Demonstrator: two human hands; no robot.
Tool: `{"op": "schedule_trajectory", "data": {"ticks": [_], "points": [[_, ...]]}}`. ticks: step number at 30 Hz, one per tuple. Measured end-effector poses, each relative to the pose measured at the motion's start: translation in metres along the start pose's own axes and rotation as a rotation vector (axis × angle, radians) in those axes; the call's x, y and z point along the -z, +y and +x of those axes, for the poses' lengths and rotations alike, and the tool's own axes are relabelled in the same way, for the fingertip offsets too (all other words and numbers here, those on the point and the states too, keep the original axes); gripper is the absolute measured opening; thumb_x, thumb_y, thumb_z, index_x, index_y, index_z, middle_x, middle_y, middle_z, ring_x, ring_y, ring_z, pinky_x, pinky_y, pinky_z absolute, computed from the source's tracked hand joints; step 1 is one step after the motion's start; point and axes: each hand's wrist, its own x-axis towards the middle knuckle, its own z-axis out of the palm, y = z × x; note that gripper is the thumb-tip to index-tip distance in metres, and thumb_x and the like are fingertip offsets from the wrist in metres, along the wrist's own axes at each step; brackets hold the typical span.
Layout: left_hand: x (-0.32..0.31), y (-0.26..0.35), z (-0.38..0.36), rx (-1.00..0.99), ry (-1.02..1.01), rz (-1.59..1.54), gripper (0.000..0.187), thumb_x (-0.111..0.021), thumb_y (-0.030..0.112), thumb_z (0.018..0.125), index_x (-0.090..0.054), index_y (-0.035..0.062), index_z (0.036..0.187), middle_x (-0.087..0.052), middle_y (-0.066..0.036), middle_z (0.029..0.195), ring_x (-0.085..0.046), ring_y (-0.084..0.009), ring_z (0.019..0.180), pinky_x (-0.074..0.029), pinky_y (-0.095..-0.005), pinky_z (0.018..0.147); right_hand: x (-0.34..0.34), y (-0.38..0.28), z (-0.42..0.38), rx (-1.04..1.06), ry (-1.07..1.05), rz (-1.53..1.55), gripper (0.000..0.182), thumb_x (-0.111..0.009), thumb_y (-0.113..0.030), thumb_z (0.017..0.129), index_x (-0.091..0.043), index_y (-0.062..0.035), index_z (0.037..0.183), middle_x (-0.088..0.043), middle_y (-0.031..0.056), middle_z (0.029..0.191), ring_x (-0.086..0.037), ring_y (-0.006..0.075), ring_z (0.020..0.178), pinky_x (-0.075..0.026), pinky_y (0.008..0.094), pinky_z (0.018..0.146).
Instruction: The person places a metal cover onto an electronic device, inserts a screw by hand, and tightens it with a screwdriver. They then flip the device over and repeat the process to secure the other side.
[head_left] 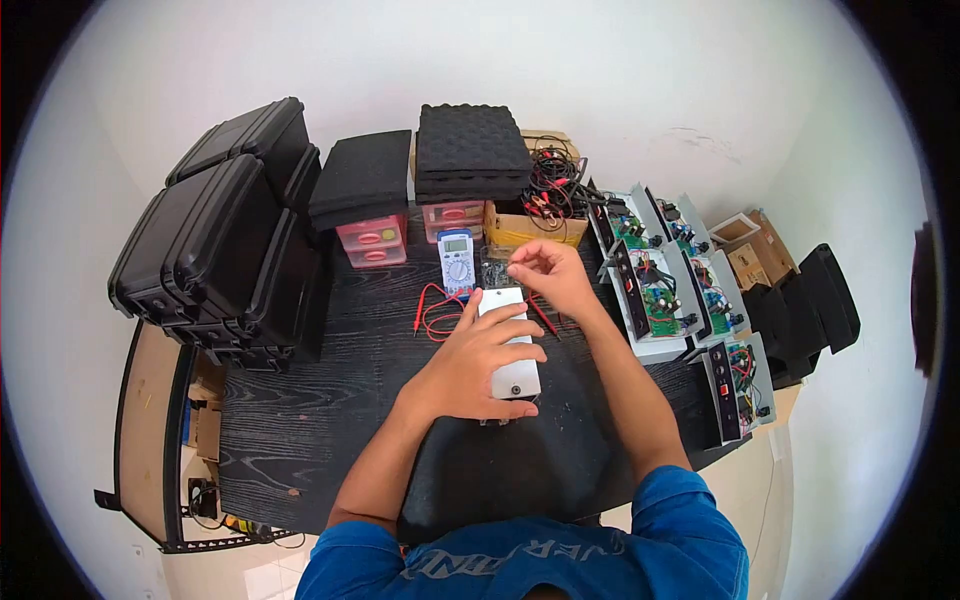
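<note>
A white rectangular box (pixel 512 378) lies lengthwise on the black table, a dark round screw or hole near its lower end. Across it rests my left hand (pixel 477 362), fingers spread over the top and thumb at the near end, holding it. My right hand (pixel 553 277) is just beyond the box's far right corner, thumb and forefinger pinched together; anything between them is too small to make out. Close to those fingertips sits a small clear tray (pixel 495 272) of dark small parts. Left of the tray stands a blue and white multimeter (pixel 457 262) with red leads (pixel 424 312).
Black hard cases (pixel 205 235) are stacked at the left. Behind are pink drawer boxes (pixel 372 242), black foam (pixel 470 140) and a cardboard box (pixel 540 228) of cables. Open units with green circuit boards (pixel 660 300) stand at the right, beside black foam pieces (pixel 815 310).
</note>
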Motion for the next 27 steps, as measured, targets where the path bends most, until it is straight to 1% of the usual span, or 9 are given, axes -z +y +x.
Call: {"op": "schedule_trajectory", "data": {"ticks": [1, 4, 7, 10, 12, 13, 19, 22, 27], "points": [[0.0, 0.0, 0.0, -0.004, -0.003, 0.002, 0.06, -0.089, 0.056, 0.073, -0.076, 0.0185, 0.117, -0.067, -0.007, 0.138, -0.048, -0.0384, 0.148, -0.013, -0.0732, 0.126, -0.002, -0.014, -0.006, 0.002, -0.037, 0.019, 0.009, -0.079, 0.0, 0.094, -0.078, -0.0011, 0.103, -0.077, 0.0031, 0.094, -0.071, 0.0067, 0.087, -0.056, 0.0225, 0.075], [-0.001, -0.001, 0.001, -0.005, 0.0, 0.004, 0.06, -0.089, 0.056, 0.073, -0.076, 0.0185, 0.117, -0.067, -0.007, 0.138, -0.048, -0.0386, 0.147, -0.014, -0.072, 0.126, -0.005, -0.04, -0.013, -0.043, -0.204, -0.091, 0.013, -0.079, 0.001, 0.093, -0.078, -0.0003, 0.105, -0.078, 0.0036, 0.095, -0.071, 0.0071, 0.086, -0.056, 0.0239, 0.075], [-0.002, -0.001, 0.0, -0.005, 0.005, 0.006, 0.059, -0.089, 0.056, 0.073, -0.076, 0.0187, 0.117, -0.067, -0.007, 0.137, -0.048, -0.0388, 0.147, -0.014, -0.0721, 0.126, -0.005, -0.054, -0.01, -0.074, -0.259, -0.133, 0.012, -0.079, 0.001, 0.092, -0.078, 0.0005, 0.104, -0.078, 0.0044, 0.096, -0.071, 0.0079, 0.086, -0.057, 0.0245, 0.076], [-0.002, -0.001, 0.0, -0.002, 0.004, 0.006, 0.059, -0.089, 0.056, 0.073, -0.076, 0.0187, 0.117, -0.067, -0.007, 0.137, -0.047, -0.039, 0.148, -0.014, -0.0721, 0.126, -0.003, -0.048, 0.0, -0.055, -0.324, -0.051, 0.012, -0.08, 0.001, 0.092, -0.079, 0.0007, 0.104, -0.078, 0.0051, 0.097, -0.071, 0.0089, 0.087, -0.057, 0.0257, 0.077], [-0.001, -0.001, 0.0, -0.001, 0.002, 0.014, 0.059, -0.089, 0.056, 0.072, -0.076, 0.0188, 0.117, -0.067, -0.007, 0.137, -0.047, -0.0389, 0.148, -0.014, -0.0719, 0.126, -0.001, -0.052, 0.004, -0.039, -0.357, -0.16, 0.012, -0.08, 0.0, 0.091, -0.079, 0.001, 0.103, -0.079, 0.0053, 0.097, -0.071, 0.0091, 0.089, -0.058, 0.0262, 0.078], [-0.002, -0.001, 0.0, -0.001, 0.001, 0.017, 0.059, -0.089, 0.056, 0.072, -0.076, 0.0188, 0.117, -0.067, -0.007, 0.137, -0.047, -0.0389, 0.147, -0.015, -0.0717, 0.126, -0.001, -0.054, 0.004, -0.033, -0.373, -0.215, 0.012, -0.08, 0.0, 0.091, -0.079, 0.0011, 0.103, -0.079, 0.0055, 0.098, -0.071, 0.0093, 0.089, -0.058, 0.0264, 0.079], [-0.001, -0.001, 0.0, -0.009, 0.003, -0.003, 0.058, -0.089, 0.054, 0.073, -0.076, 0.0184, 0.118, -0.067, -0.007, 0.137, -0.048, -0.0381, 0.146, -0.014, -0.0726, 0.126, 0.002, -0.059, 0.004, 0.028, -0.41, -0.297, 0.015, -0.079, -0.001, 0.091, -0.08, 0.0012, 0.106, -0.079, 0.0061, 0.101, -0.071, 0.0092, 0.091, -0.059, 0.027, 0.082], [0.0, 0.0, 0.0, -0.013, 0.007, 0.0, 0.058, -0.089, 0.054, 0.074, -0.076, 0.0181, 0.118, -0.068, -0.007, 0.136, -0.048, -0.0371, 0.146, -0.014, -0.0728, 0.126, 0.003, -0.066, 0.003, 0.006, -0.412, -0.321, 0.015, -0.076, -0.002, 0.093, -0.08, 0.0011, 0.107, -0.08, 0.0061, 0.101, -0.071, 0.0094, 0.091, -0.059, 0.0274, 0.082], [-0.001, 0.0, 0.0, -0.007, 0.006, 0.0, 0.058, -0.089, 0.054, 0.073, -0.077, 0.0182, 0.117, -0.068, -0.007, 0.135, -0.049, -0.0363, 0.146, -0.013, -0.0719, 0.126, 0.001, -0.071, 0.001, 0.084, -0.425, -0.392, 0.016, -0.074, -0.003, 0.094, -0.08, 0.0, 0.109, -0.079, 0.0061, 0.103, -0.071, 0.0091, 0.091, -0.059, 0.0273, 0.081]]}}
